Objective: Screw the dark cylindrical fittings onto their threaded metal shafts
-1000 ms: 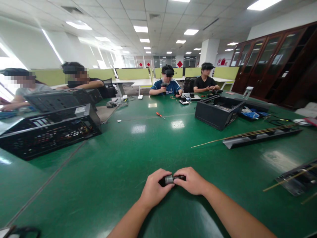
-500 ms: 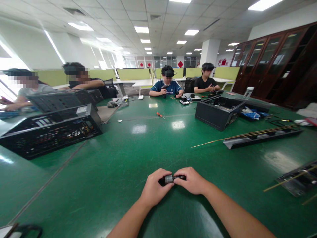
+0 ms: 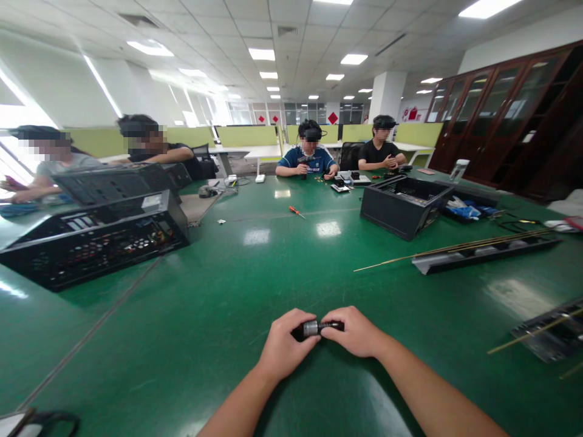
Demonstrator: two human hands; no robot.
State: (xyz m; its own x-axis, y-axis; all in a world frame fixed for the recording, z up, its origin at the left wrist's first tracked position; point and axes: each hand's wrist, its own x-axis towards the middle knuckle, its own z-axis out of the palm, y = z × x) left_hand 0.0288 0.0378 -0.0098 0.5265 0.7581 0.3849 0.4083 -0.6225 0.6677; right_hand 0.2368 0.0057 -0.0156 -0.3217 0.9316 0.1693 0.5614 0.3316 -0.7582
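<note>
barely anything is moving since before: left hand (image 3: 285, 347) and right hand (image 3: 354, 331) are clamping a cylinder (image 3: 316, 328) by its ends, steadying it over the bench (image 3: 218, 285).

The right hand (image 3: 357, 332) crept a touch toward the right of the frame, and the dark end of the cylinder (image 3: 314, 328) pinched in its fingers went with it. At the top centre, the person in the blue shirt (image 3: 307, 159) lowered a dark object from chest height down toward the counter (image 3: 228, 273). Just to the right, the person in the black shirt (image 3: 380, 155) lifted both hands off the counter and brought them together before the chest. The whole view drifted slightly, so the open black box (image 3: 401, 209) and the computer case (image 3: 95, 240) at the left sat a little further right in the frame.
</note>
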